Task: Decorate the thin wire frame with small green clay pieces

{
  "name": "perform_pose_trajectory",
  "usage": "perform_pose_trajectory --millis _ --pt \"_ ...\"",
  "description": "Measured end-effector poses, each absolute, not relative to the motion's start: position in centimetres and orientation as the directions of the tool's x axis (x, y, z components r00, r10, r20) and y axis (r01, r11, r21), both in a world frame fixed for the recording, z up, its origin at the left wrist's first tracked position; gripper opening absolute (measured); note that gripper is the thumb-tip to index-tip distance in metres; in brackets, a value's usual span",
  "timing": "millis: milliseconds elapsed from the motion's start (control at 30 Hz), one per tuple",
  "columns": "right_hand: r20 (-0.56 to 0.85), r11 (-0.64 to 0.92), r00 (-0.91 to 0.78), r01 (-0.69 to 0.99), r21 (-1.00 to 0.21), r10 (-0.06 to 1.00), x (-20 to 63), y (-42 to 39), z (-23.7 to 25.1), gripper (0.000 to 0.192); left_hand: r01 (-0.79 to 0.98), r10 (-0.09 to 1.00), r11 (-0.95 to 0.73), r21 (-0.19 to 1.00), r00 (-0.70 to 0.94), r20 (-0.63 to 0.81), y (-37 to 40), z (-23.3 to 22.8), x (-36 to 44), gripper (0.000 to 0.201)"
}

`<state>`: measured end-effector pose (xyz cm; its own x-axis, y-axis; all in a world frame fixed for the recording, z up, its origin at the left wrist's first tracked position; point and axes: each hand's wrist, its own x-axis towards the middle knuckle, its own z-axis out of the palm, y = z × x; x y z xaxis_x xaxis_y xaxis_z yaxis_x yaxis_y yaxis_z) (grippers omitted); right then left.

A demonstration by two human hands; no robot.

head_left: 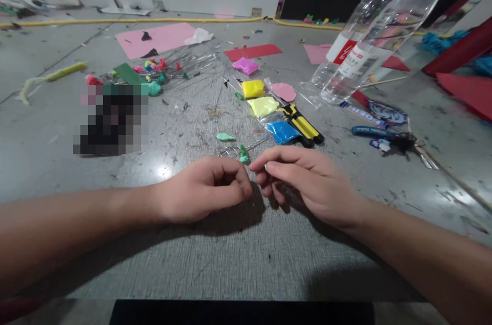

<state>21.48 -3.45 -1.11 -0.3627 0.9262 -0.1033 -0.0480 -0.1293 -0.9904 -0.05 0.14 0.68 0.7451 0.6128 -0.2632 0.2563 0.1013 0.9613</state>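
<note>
Over the near part of the table, my left hand (209,189) is closed, thumb and index tips pressed together. Whatever may be between them is hidden. My right hand (307,181) faces it a small gap away, pinching a tiny piece of light green clay (266,166) between thumb and index finger, its other fingers curled loosely below. Just beyond the hands lies a twisted wire piece (229,151) with a lump of green clay (243,154) on it. A flat, leaf-like piece of mint green clay (225,137) rests slightly farther back.
Bagged clay in blue (282,131), yellow (252,89) and purple (246,65) lies beside yellow-black pliers (303,125). Two clear bottles (346,68) stand at the right, near keys (426,156). A pixelated dark object (111,122) is at the left. Pink paper (154,40) lies behind.
</note>
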Motion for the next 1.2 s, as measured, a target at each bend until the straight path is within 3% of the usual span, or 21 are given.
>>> perform_pose_trajectory --millis 100,233,367,567,667,767,1000,1133,1200 --pt "-0.098 -0.114 -0.356 -0.025 -0.993 0.929 21.5 -3.5 -1.0 0.012 0.259 0.608 0.076 0.963 0.754 -0.25 0.2 0.7 0.0 0.014" --pt "-0.005 0.022 -0.343 0.075 -0.997 0.939 21.5 -3.4 -1.0 0.011 0.262 0.608 0.027 0.965 0.762 -0.224 0.2 0.8 0.1 0.017" --pt "0.074 0.115 -0.354 0.098 -0.988 0.932 21.5 -3.3 -1.1 0.014 0.345 0.627 -0.165 0.924 0.76 -0.172 -0.3 0.8 0.1 0.017" --pt "0.066 0.08 -0.294 0.036 -0.996 0.954 21.5 -3.3 -1.4 0.019 0.504 0.62 -0.653 0.564 0.785 0.016 -1.1 0.2 -0.1 0.025" --pt "0.06 0.076 -0.29 0.045 -0.996 0.955 21.5 -3.2 -1.6 0.023 0.567 0.632 -0.711 0.416 0.774 0.026 -1.4 -0.2 0.0 0.03" --pt "0.063 0.082 -0.281 0.057 -0.995 0.958 21.5 -3.0 -1.6 0.024 0.606 0.655 -0.715 0.35 0.755 0.031 -1.7 -0.5 0.1 0.027" --pt "0.146 0.173 -0.255 0.086 -0.981 0.956 21.4 -2.9 -1.3 0.018 0.542 0.622 -0.724 0.426 0.78 0.065 -1.4 -0.9 -0.1 0.021" --pt "0.157 0.185 -0.259 0.087 -0.979 0.953 21.5 -3.0 -1.1 0.019 0.41 0.596 -0.674 0.615 0.793 0.124 -0.7 -0.3 -0.2 0.018" --pt "0.172 0.2 -0.253 0.087 -0.976 0.952 21.6 -3.0 -0.9 0.019 0.364 0.633 -0.591 0.72 0.763 0.135 -0.5 0.1 -0.1 0.016"
